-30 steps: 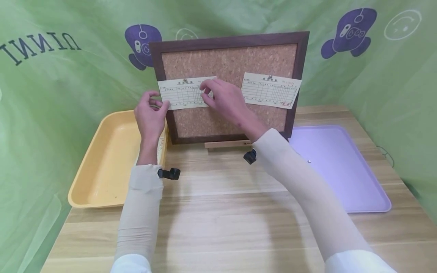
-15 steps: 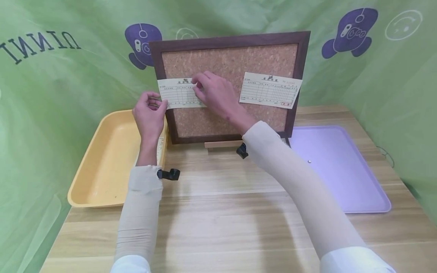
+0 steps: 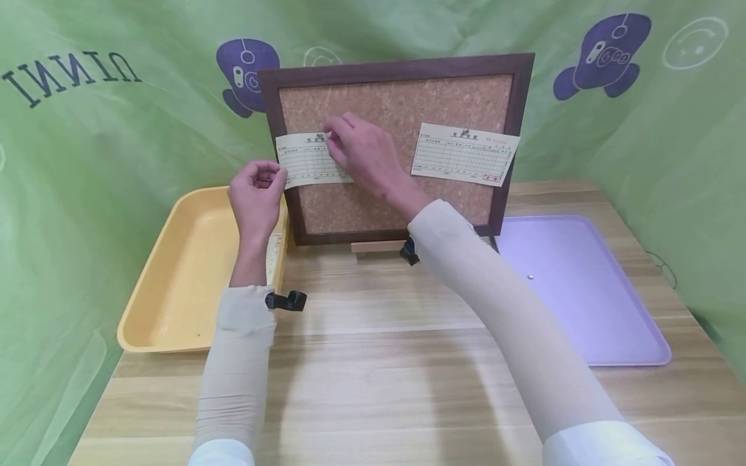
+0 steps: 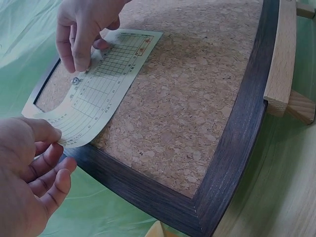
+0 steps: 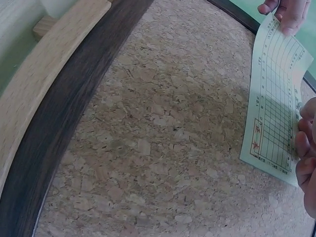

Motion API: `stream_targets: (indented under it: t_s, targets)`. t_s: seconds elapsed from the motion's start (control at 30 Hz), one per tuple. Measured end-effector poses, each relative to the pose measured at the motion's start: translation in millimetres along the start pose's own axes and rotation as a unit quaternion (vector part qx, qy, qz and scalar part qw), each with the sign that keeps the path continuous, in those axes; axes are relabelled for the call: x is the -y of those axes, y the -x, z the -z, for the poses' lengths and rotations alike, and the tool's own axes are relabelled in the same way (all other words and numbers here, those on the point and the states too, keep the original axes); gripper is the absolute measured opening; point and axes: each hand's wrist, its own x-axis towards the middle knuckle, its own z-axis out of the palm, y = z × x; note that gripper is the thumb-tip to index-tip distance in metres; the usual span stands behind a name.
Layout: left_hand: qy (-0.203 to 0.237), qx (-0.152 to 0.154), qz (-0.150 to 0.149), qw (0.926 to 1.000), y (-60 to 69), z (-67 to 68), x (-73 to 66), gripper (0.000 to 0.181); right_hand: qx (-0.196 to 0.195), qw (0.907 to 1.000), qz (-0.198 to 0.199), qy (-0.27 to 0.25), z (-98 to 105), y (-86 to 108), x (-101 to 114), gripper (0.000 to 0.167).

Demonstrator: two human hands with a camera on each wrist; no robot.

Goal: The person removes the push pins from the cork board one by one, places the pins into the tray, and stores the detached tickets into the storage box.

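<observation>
The left hand (image 3: pixel 254 197) pinches one end of a printed receipt slip (image 3: pixel 303 160) against the corkboard (image 3: pixel 350 210); the right hand's (image 3: pixel 366 152) bent fingertips sit just beside its pushpin (image 4: pixel 75 81), grip unclear.

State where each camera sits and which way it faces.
Head: worn on the head, facing forward and down at the brown-framed rectangular cork board; left hand, right hand and beige sleeves show.
Left wrist: on that wrist, facing the board; left hand lower left, right hand top.
Right wrist: on that wrist, facing bare cork; right hand at right edge, left hand upper right.
The wrist views share both hands and one pale rectangular paper slip.
</observation>
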Motion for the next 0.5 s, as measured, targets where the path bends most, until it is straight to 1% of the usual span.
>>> stream_targets:
  t_s: [0.13, 0.27, 0.37, 0.5]
  targets:
    - [-0.009, 0.001, 0.008, 0.9999, -0.1, 0.6, -1.0, 0.01, -0.002, 1.0, 0.001, 0.003, -0.5, -2.4, 0.8, 0.024]
    - [-0.008, 0.003, 0.016, 0.9998, 0.3, 1.4, -2.8, 0.012, 0.007, 1.0, -0.002, 0.005, -0.6, -6.0, 2.8, 0.023]
    - [-0.005, 0.008, 0.019, 0.9998, 0.5, 1.7, -4.4, 0.014, 0.016, 0.9998, -0.006, 0.008, -0.8, -8.0, 4.7, 0.021]
    - [-0.002, 0.009, 0.018, 0.9998, 1.0, 2.8, -5.7, 0.013, 0.018, 0.9997, -0.007, 0.015, -1.9, -9.7, 7.7, 0.019]
